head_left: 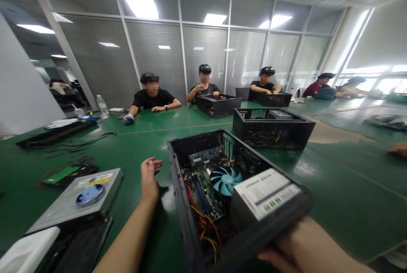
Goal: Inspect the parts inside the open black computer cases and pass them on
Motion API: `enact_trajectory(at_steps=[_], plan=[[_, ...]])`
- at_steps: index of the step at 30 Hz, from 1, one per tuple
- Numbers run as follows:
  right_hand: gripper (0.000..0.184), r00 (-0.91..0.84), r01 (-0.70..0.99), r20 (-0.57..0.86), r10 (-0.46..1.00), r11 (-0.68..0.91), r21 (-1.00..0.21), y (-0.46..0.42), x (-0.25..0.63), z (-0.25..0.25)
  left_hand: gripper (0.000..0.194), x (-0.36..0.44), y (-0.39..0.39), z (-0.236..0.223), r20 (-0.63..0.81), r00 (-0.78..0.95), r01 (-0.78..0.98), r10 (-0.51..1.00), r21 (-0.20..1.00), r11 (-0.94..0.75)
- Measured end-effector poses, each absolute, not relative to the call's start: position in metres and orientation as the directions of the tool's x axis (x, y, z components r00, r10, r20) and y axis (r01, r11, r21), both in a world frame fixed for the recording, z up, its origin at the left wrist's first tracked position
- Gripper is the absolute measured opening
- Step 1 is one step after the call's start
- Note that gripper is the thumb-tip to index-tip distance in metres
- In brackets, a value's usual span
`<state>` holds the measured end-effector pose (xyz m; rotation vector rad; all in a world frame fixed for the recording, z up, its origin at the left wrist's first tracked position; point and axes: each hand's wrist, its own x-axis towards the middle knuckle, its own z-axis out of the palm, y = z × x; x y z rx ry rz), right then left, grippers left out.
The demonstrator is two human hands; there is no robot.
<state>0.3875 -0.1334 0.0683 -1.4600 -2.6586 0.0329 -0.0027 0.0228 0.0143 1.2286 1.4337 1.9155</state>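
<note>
A black computer case [178,175] lies on the green table in front of me with its side uncovered. Inside it are a fan with light-blue blades [226,179], a green motherboard [203,196], red and yellow cables [206,226] and a power supply [267,190] with a white label. My right hand [295,243] grips the case's near right edge, its fingers partly hidden beneath the frame. Left of the case, my left hand [151,175] is raised beside the wall, empty, with fingers loosely bent and apart. It does not appear to touch the case.
To the left lie an optical drive [76,201] with a blue round piece [90,195] on it, a green circuit board [62,175], and loose cables [85,140]. Another black case [273,131] stands behind mine. Several people sit across the table, two with cases before them.
</note>
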Motion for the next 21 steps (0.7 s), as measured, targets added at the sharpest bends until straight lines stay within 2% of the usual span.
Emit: enact_trajectory(at_steps=[3, 5, 9, 12, 16, 21], plan=[[0.061, -0.430, 0.896, 0.030, 0.902, 0.431, -0.106, -0.075, 0.342, 0.087, 0.040, -0.022, 0.030, 0.009, 0.403, -0.589, 0.222, 0.701, 0.914, -0.339], [0.072, -0.384, 0.919, 0.046, 0.922, 0.386, -0.081, -0.017, 0.301, 0.102, 0.039, -0.028, 0.033, 0.006, 0.427, -0.593, 0.282, 0.683, 0.904, -0.321], [0.066, -0.458, 0.883, 0.072, 0.886, 0.463, -0.082, 0.089, 0.236, 0.108, 0.038, -0.031, 0.033, 0.006, 0.587, -0.480, 0.532, 0.652, 0.786, -0.316], [0.084, -0.511, 0.852, 0.105, 0.853, 0.519, -0.073, 0.128, 0.218, 0.097, 0.036, -0.031, 0.032, 0.006, 0.610, -0.424, 0.576, 0.670, 0.752, -0.320], [0.075, -0.454, 0.874, 0.274, 0.848, 0.484, -0.047, 0.148, 0.249, 0.101, 0.036, -0.028, 0.038, 0.004, 0.572, -0.341, 0.571, 0.746, 0.757, -0.319], [0.069, -0.216, 0.967, 0.415, 0.884, 0.252, -0.034, 0.169, 0.370, 0.136, 0.038, -0.022, 0.042, 0.000, 0.517, -0.256, 0.535, 0.817, 0.780, -0.326]])
